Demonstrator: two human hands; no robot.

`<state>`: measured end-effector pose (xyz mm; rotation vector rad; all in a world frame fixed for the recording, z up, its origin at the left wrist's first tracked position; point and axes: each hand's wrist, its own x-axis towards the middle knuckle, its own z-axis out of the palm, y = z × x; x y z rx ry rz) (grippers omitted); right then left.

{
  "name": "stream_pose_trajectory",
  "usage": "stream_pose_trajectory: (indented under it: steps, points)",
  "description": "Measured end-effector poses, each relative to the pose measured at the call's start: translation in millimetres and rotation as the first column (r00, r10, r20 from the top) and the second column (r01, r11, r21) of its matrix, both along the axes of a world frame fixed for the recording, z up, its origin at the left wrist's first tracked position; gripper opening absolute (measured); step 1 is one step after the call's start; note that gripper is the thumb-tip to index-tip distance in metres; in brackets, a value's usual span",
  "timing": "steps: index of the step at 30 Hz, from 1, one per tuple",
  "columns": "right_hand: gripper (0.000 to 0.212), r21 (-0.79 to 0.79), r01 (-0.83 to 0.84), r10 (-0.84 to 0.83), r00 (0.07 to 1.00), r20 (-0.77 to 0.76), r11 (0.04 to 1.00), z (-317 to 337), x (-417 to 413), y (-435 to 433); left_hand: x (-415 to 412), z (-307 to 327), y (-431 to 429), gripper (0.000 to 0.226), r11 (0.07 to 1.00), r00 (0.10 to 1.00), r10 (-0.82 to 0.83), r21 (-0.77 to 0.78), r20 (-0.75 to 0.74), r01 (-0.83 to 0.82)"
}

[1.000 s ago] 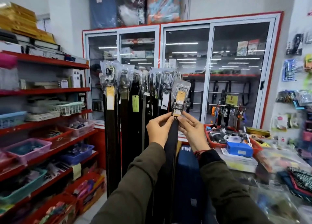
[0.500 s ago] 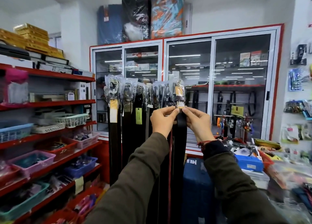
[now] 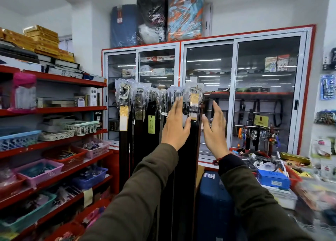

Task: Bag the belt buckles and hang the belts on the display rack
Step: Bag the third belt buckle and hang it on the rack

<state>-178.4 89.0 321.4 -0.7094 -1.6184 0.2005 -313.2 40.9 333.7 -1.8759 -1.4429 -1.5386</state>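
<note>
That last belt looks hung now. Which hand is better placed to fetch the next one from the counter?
Probably the right hand: it is open beside the hung belt, nearest the cluttered counter. The left hand is by the rack's other belts.

I'm in a small shop — red shelves [image 3: 54, 110] of stock-filled baskets [image 3: 80, 127], tagged belts [image 3: 140, 124] hanging before a glass cabinet [image 3: 263, 95].

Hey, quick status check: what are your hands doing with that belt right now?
Both hands open, left hand and right hand flanking the bagged buckle. Belt hanging on the rack, ungripped. Nothing in the way.
</note>
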Motion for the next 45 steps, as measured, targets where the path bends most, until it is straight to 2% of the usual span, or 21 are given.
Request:
stream_pose_trajectory:
  steps: [4,6,8,12,17,20,24,26,28,32,35,40,45]
  points:
    - [0.062,0.241,0.075,-0.146,0.945,0.292,0.968,11,-1,17,-15,14,11,0.075,0.995,0.930,0.100,0.030,-0.355,-0.096]
    - [0.061,0.298,0.089,-0.204,0.903,0.379,0.950,15,-3,28,-22,18,20,0.075,0.987,0.874,0.149,0.014,-0.463,-0.161]
    - [0.064,0.297,0.129,-0.253,0.867,0.428,0.946,16,-5,38,-27,19,29,0.077,0.976,0.844,0.176,-0.023,-0.507,-0.217]
    - [0.069,0.270,0.137,-0.265,0.807,0.527,0.953,19,-13,54,-34,19,44,0.079,0.949,0.831,0.231,-0.072,-0.506,-0.307]
    - [0.071,0.256,0.094,-0.224,0.810,0.542,0.962,22,-17,60,-39,18,47,0.076,0.935,0.821,0.270,-0.066,-0.503,-0.348]
    - [0.069,0.220,0.085,-0.178,0.878,0.445,0.972,13,-22,53,-44,17,42,0.071,0.939,0.809,0.280,-0.028,-0.516,-0.342]
    - [0.061,0.165,0.113,-0.145,0.969,0.199,0.980,-2,-38,37,-60,10,28,0.067,0.936,0.802,0.329,0.058,-0.498,-0.348]
    - [0.059,0.162,0.176,-0.192,0.977,0.091,0.971,-6,-54,28,-72,5,19,0.064,0.930,0.819,0.361,0.104,-0.446,-0.354]
    - [0.060,0.183,0.236,-0.250,0.966,0.060,0.954,-9,-75,18,-87,1,9,0.063,0.915,0.823,0.404,0.167,-0.398,-0.368]
    - [0.059,0.273,0.186,-0.220,0.970,0.100,0.944,-8,-119,1,-126,0,-14,0.064,0.866,0.804,0.492,0.284,-0.334,-0.412]
    - [0.057,0.331,0.115,-0.178,0.970,0.167,0.937,-5,-150,-10,-159,1,-31,0.065,0.853,0.825,0.502,0.302,-0.258,-0.425]
    - [0.059,0.415,0.047,-0.184,0.938,0.295,0.908,-2,-193,-22,-202,-2,-48,0.062,0.914,0.915,0.376,0.219,-0.148,-0.340]
    - [0.061,0.474,0.125,-0.326,0.870,0.370,0.872,1,-216,-17,-218,-9,-45,0.066,0.964,0.936,0.265,0.090,-0.232,-0.250]
